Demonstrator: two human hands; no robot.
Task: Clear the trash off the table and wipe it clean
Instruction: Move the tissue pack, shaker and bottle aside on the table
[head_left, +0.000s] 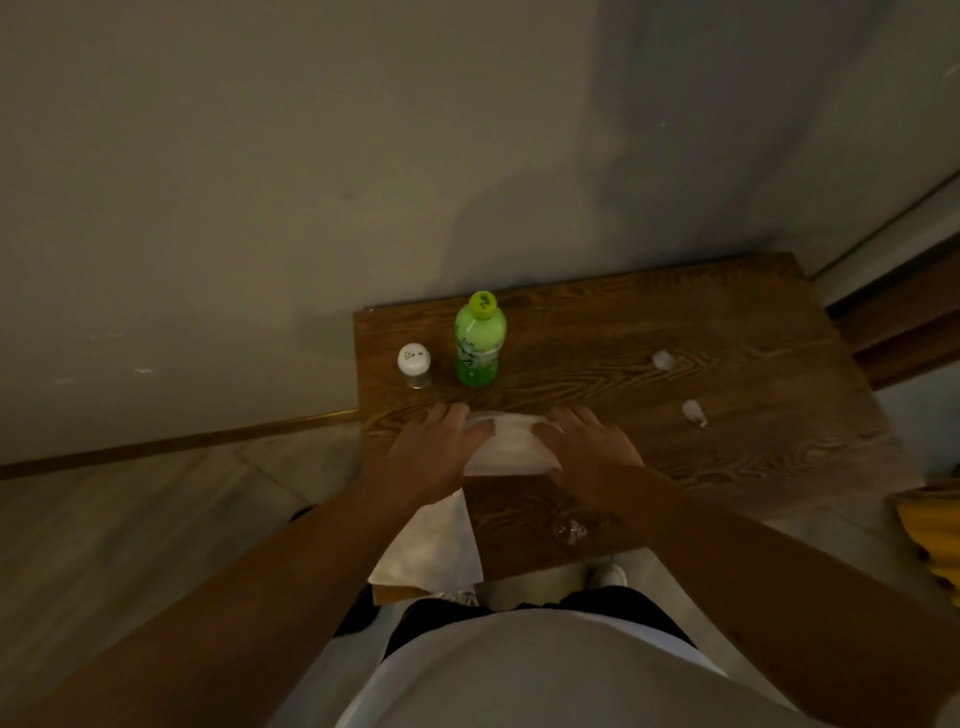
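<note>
Wooden worktop (649, 332) seen from above. Left hand (434, 449) and right hand (589, 447), fingers (563, 415) spread flat, press a white cloth (506, 444) near the worktop's front-left corner; the cloth trails over the front edge. Two crumpled scraps (663, 359) (694, 412) lie toward the right edge. A green bottle (479, 338) and white shaker (414, 365) stand at the back-left corner.

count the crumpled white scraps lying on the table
2, both on the table's right side: one scrap farther back, the other scrap nearer the right edge. More may be hidden beneath the arms.
</note>
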